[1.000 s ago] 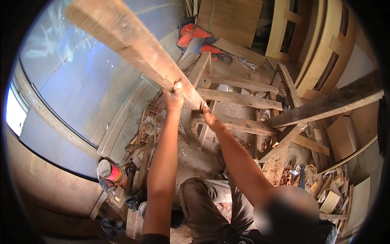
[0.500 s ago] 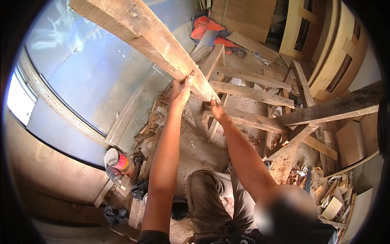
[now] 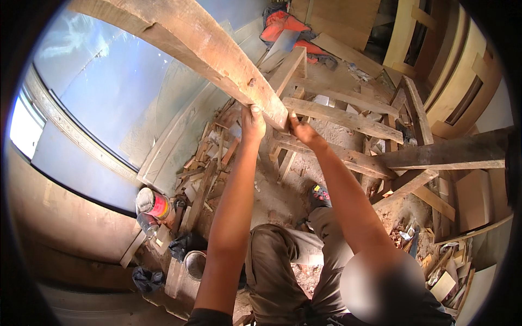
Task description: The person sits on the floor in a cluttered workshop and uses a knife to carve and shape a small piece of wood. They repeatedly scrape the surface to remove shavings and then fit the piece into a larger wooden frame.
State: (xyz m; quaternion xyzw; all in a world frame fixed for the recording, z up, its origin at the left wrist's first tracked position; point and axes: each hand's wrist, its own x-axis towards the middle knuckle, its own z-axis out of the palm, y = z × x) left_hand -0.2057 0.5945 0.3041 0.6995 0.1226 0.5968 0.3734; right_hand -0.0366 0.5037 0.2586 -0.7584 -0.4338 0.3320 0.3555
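Note:
A long, thick wooden beam [image 3: 209, 51] slants from the upper left down to the middle of the view, its near end held up in front of me. My left hand [image 3: 253, 125] grips it from below near that end, thumb against the side and the other fingers mostly hidden. At the end's right edge, my right hand [image 3: 303, 130] is closed on the same beam. Beyond and right of my hands stands a rough wooden frame of crossed bars [image 3: 342, 120]; one bar passes just below the right hand.
A dark beam [image 3: 446, 152] juts in from the right. Wood scraps [image 3: 198, 182] litter the floor at left, near a tin [image 3: 155, 205] and a bucket [image 3: 194, 264]. A bluish panel [image 3: 103, 103] lines the left, and orange cloth [image 3: 283, 26] lies at the back.
The beam's far part has shifted left in view, and its near end sits slightly lower. Both hands still hold it; the right has moved a little rightward. My right shoe has come into view.

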